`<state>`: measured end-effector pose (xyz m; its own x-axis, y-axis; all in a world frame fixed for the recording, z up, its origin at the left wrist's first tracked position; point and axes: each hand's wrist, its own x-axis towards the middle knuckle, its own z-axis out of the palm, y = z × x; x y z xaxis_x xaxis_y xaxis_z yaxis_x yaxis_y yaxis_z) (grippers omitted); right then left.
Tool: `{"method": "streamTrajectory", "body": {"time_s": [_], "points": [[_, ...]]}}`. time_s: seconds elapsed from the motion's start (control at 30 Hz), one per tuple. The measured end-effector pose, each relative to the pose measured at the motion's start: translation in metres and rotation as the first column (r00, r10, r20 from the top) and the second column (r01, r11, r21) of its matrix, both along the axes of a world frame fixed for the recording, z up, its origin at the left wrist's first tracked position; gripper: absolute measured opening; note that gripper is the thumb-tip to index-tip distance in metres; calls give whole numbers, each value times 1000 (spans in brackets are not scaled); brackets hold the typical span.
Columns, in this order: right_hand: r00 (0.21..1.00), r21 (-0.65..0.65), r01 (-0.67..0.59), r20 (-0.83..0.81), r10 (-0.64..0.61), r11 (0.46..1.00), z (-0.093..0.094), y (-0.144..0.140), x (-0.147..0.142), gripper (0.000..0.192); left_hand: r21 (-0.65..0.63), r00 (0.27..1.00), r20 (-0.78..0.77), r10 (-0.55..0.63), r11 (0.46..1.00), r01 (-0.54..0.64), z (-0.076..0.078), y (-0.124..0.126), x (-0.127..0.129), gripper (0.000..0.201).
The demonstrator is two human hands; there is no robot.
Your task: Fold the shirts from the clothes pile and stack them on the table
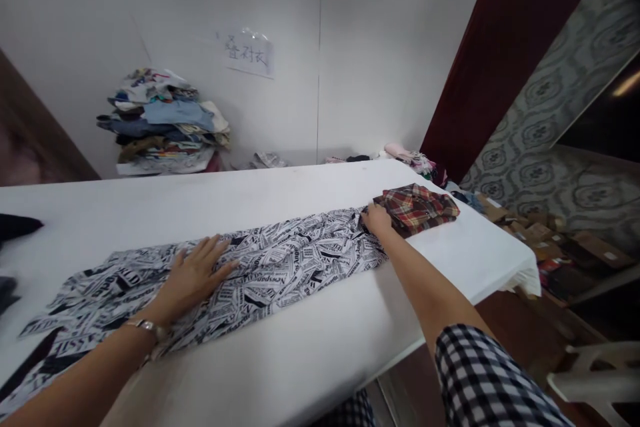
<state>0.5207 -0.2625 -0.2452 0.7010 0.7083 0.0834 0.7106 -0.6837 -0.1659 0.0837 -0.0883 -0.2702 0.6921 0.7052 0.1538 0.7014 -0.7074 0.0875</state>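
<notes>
A black-and-white newspaper-print shirt point(295, 257) lies in a long folded strip across the white table. Its left end spreads out loosely towards the near left edge of the view. My left hand point(197, 275), with a silvery band at the wrist, rests flat on the cloth with its fingers spread. At the strip's right end my right hand point(377, 219) has its fingers curled and closed on the fabric's edge; the fingertips are partly hidden. Just beyond that hand, a red and brown plaid shirt point(420, 207) lies in a folded bundle.
A tall pile of clothes point(167, 123) stands by the wall at the back left. Dark cloth point(17, 227) lies at the left edge of the white table point(330, 317). More garments point(413, 159) sit behind its far right corner. Cardboard boxes point(595, 247) and a white stool point(597, 377) are at the right.
</notes>
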Motion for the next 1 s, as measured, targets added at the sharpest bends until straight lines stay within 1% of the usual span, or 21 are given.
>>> {"method": "streamTrajectory", "body": {"time_s": [0.03, 0.1, 0.13, 0.17, 0.2, 0.27, 0.33, 0.4, 0.47, 0.53, 0.57, 0.63, 0.67, 0.73, 0.8, 0.83, 0.9, 0.93, 1.0], "points": [[997, 38, -77, 28, 76, 996, 2, 4, -8, 48, 21, 1000, -7, 26, 999, -25, 1, 1, -2, 63], [962, 85, -272, 50, 269, 958, 1, 13, -28, 53, 22, 997, -47, 62, 998, -61, 1, 1, -5, 65], [936, 75, -353, 28, 352, 933, -2, 16, -37, 56, 5, 995, -66, 76, 997, -75, 1, -1, -6, 66], [915, 38, -401, -18, 402, 915, -6, 18, -45, 58, -19, 992, -84, 91, 995, -93, -1, -3, -6, 67], [906, -14, -418, -74, 416, 908, -12, 19, -50, 59, -43, 990, -97, 107, 993, -112, -2, -5, -6, 68], [913, -114, -395, -156, 376, 912, -22, 18, -55, 61, -87, 987, -105, 120, 988, -129, -2, -8, -5, 68], [928, -156, -358, -172, 331, 921, -29, 14, -52, 62, -125, 989, -82, 119, 984, -129, 0, -8, -5, 65], [931, -168, -351, -168, 324, 921, -29, 12, -48, 60, -135, 989, -33, 144, 980, -148, 6, -5, -8, 63], [937, -183, -340, -148, 316, 922, -24, 13, -50, 59, -88, 977, 14, 211, 974, -209, 12, -4, -15, 62], [941, -150, -339, -69, 332, 929, -19, 17, -61, 61, -31, 964, 16, 266, 964, -265, 16, -7, -23, 61], [932, -113, -362, -20, 363, 925, -18, 20, -70, 62, -29, 959, -4, 283, 959, -283, 16, -11, -26, 61], [885, -49, -463, 31, 465, 885, -20, 24, -91, 61, -75, 956, -47, 289, 954, -292, 14, -20, -29, 58], [856, -46, -515, 17, 516, 856, -24, 24, -101, 61, -106, 956, -50, 288, 951, -292, 12, -25, -29, 57], [816, -81, -578, -42, 577, 812, -34, 24, -117, 59, -133, 956, -9, 292, 948, -291, 9, -32, -28, 55], [808, -122, -589, -63, 586, 799, -47, 22, -123, 58, -128, 952, 38, 303, 946, -297, 10, -33, -30, 53], [808, -130, -588, -54, 587, 798, -52, 20, -123, 58, -125, 947, 53, 316, 943, -308, 13, -32, -33, 53], [804, -127, -593, -28, 594, 796, -59, 19, -119, 58, -102, 927, 77, 366, 928, -358, 23, -26, -45, 52], [802, -127, -595, -21, 597, 794, -61, 18, -117, 58, -84, 910, 94, 405, 914, -398, 30, -22, -55, 52], [801, -134, -595, -25, 598, 792, -59, 18, -114, 58, -54, 854, 121, 507, 862, -504, 45, -12, -77, 52]]}}
